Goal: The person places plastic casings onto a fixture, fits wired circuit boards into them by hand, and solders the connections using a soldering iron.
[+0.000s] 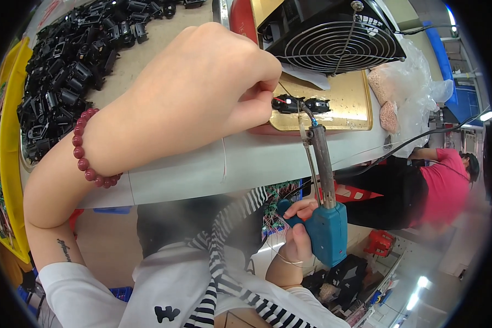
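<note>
My left hand (208,82), a bead bracelet on its wrist, reaches across the bench with thumb and fingers pinched on a thin red wire (281,100). The wire runs to a small black plastic part (290,104) on a gold-coloured tray (350,117); a second, similar black part (317,105) sits just right of it. In my right hand (299,235) is a teal soldering gun (328,232), gripped by its handle. Its bent tip and a thin feed tube come down at the first black part. The pinching fingertips are partly hidden behind the left hand.
A black fan (339,46) with a wire guard stands behind the tray. Many black plastic parts (74,76) are heaped at left beside a yellow bin (11,164). Clear bags (389,116) of small pinkish pieces lie at right, near a black cable. Another person (445,186) in pink is further right.
</note>
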A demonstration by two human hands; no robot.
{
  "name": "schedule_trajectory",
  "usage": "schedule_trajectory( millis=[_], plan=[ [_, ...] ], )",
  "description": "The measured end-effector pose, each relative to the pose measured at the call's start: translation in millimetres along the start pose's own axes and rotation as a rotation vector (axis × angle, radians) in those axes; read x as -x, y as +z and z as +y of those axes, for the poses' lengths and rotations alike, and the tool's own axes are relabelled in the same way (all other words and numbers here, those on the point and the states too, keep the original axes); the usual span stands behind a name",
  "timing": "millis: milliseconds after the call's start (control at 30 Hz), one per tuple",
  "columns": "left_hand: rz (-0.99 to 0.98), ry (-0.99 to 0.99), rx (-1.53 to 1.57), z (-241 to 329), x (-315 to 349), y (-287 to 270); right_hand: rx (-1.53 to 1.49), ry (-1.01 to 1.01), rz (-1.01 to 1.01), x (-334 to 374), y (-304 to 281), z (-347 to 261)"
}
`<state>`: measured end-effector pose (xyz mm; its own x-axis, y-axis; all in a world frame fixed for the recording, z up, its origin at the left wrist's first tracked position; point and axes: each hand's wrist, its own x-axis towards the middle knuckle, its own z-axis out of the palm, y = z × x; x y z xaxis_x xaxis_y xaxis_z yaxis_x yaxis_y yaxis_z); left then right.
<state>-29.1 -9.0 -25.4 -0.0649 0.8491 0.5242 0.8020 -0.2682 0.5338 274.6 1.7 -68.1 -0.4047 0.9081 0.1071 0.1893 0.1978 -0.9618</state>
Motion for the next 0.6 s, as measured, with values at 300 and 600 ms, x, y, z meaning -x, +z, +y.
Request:
schedule_trajectory(
  millis=[300,600],
  plan=[
    [0.055,0.038,-0.008,-1.1,2.0,4.7,0.055,-0.031,0.009,-0.2,2.9,2.8],
    [0.065,0.041,-0.001,-1.6,2.8,7.6,0.039,-0.011,-0.006,-1.6,1.7,-0.2]
  ],
)
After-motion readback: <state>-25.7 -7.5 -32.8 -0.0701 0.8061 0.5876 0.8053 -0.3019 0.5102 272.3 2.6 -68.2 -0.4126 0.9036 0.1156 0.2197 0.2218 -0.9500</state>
